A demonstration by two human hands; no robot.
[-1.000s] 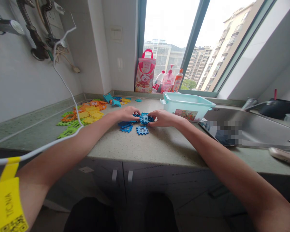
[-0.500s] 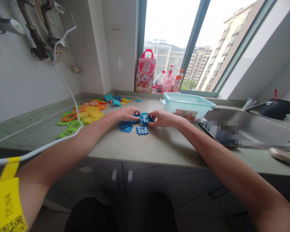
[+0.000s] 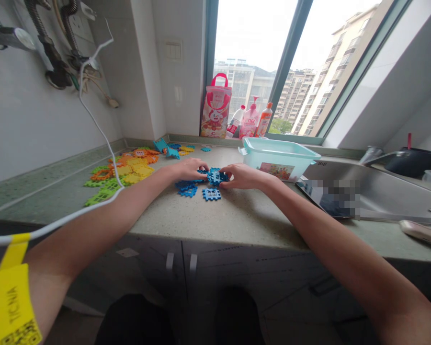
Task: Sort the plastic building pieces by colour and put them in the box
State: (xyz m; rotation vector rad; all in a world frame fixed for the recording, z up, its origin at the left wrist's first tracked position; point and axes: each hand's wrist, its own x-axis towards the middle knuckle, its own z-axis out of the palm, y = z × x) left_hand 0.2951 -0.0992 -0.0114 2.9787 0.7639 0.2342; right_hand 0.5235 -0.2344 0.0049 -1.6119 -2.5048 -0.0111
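My right hand (image 3: 239, 176) grips the right edge of a blue building tile (image 3: 215, 176) between thumb and fingers. Just left of it, my left hand (image 3: 192, 170) has its fingers closed around another blue building tile (image 3: 202, 173), partly hidden by the fingers. Both tiles have notched, gear-like edges, and they are side by side; whether they interlock I cannot tell. A lone window-pattern tile (image 3: 211, 194) lies flat on the counter in front of my hands. Several darker blue tiles (image 3: 187, 188) rest under and in front of my left hand.
Green, yellow and orange tiles (image 3: 134, 168) are heaped at the left, with a white cable (image 3: 111, 153) running past them. Behind my right hand stands a turquoise tub (image 3: 280, 153). A tablet-like device (image 3: 325, 199) leans at the sink (image 3: 377, 184). Bottles (image 3: 249, 120) line the windowsill.
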